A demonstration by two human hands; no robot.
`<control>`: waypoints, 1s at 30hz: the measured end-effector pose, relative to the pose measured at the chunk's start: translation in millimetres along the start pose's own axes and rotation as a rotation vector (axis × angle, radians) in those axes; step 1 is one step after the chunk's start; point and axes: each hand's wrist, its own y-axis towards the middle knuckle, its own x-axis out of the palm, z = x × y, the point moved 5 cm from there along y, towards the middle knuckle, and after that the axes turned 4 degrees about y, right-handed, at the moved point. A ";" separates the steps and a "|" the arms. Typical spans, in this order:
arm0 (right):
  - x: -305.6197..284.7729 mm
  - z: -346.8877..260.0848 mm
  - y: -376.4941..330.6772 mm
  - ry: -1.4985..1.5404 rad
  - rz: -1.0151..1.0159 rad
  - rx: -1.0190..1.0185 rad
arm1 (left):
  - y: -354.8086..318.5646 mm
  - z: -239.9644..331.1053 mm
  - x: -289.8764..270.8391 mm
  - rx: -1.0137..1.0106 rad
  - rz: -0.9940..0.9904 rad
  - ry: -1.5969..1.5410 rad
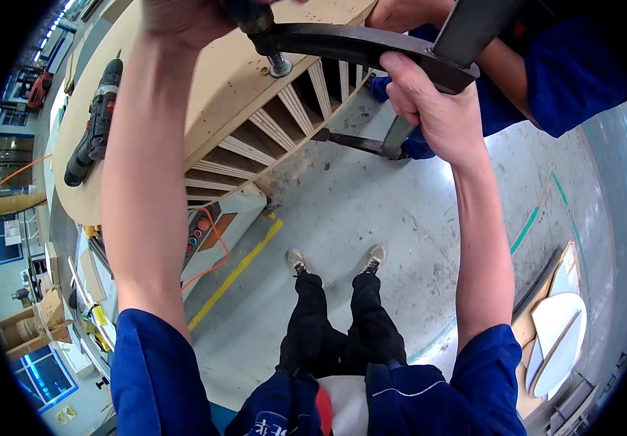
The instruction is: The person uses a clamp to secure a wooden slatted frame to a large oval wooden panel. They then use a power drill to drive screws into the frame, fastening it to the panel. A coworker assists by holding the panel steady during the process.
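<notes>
A dark steel bar clamp point(357, 42) spans the edge of a curved wooden piece point(215, 102) with a ribbed side. Its screw pad point(280, 67) sits at the board's top face, and the lower jaw point(357, 144) reaches toward the underside. My right hand point(430, 102) is closed round the outer end of the clamp's arm, thumb on top. At the upper edge, my left hand point(190, 18) is at the clamp's dark handle point(249, 16); its fingers are mostly cut off by the frame. On the board, left of my left forearm, lies a cordless drill point(97, 120).
A co-worker's blue-sleeved arm point(575, 76) is close by at the upper right. Below the wooden piece stands a machine panel with buttons point(199, 234) and an orange cable point(225, 247). White curved panels point(557, 334) lean at the lower right. A yellow line point(237, 270) marks the floor.
</notes>
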 end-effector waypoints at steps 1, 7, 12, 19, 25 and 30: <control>-0.1 -1.0 0.3 0.008 0.001 -0.027 | 8.0 -4.7 4.8 -0.053 -0.189 -0.106; -2.2 -2.3 0.3 0.033 -0.005 0.000 | -15.4 13.3 24.3 0.048 0.645 0.450; -2.0 -2.7 -4.9 0.008 0.031 0.010 | -18.8 5.3 57.6 0.249 1.301 0.934; 3.1 -6.1 -5.6 0.060 -0.064 -0.064 | -39.2 43.7 57.7 -0.184 0.663 0.904; 4.7 -9.7 -4.3 -0.016 -0.070 -0.105 | -42.5 48.1 48.6 -0.165 0.756 1.171; 6.7 -8.6 -10.3 0.004 -0.067 -0.100 | -37.1 43.7 52.0 -0.122 0.744 1.302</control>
